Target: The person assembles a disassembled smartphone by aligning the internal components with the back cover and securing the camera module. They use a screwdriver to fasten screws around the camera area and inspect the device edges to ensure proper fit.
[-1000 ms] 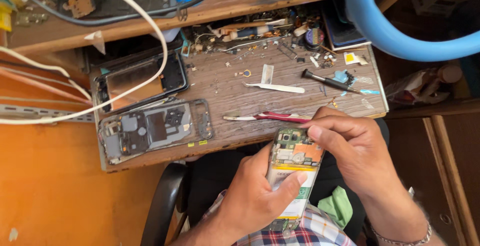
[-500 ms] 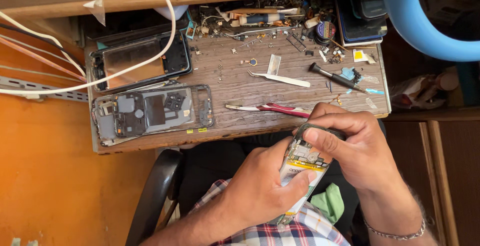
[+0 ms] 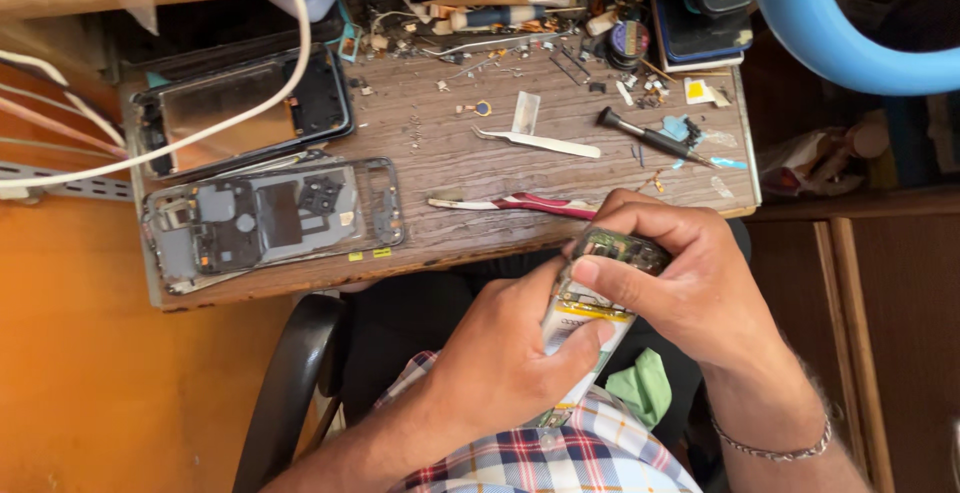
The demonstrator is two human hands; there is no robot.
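I see, far left at 9 o'clock, a bare phone frame [image 3: 270, 221] flat on the wood surface [image 3: 450, 158], w/ a black phone back [image 3: 245, 113] just above it at 10. A white cable [image 3: 200, 135] crosses that back. Center: my left hand [image 3: 500, 353], grip wrapped round the lower part of an opened phone [image 3: 590, 318], thumb on its battery. At 12, tweezers [image 3: 540, 143]; red-handled tweezers [image 3: 520, 203] nearer me. Right hand [image 3: 680, 283] at 3: grip pinching the phone's top end. Screwdriver [image 3: 650, 138] at 1. Phone is off the surface, over my lap.
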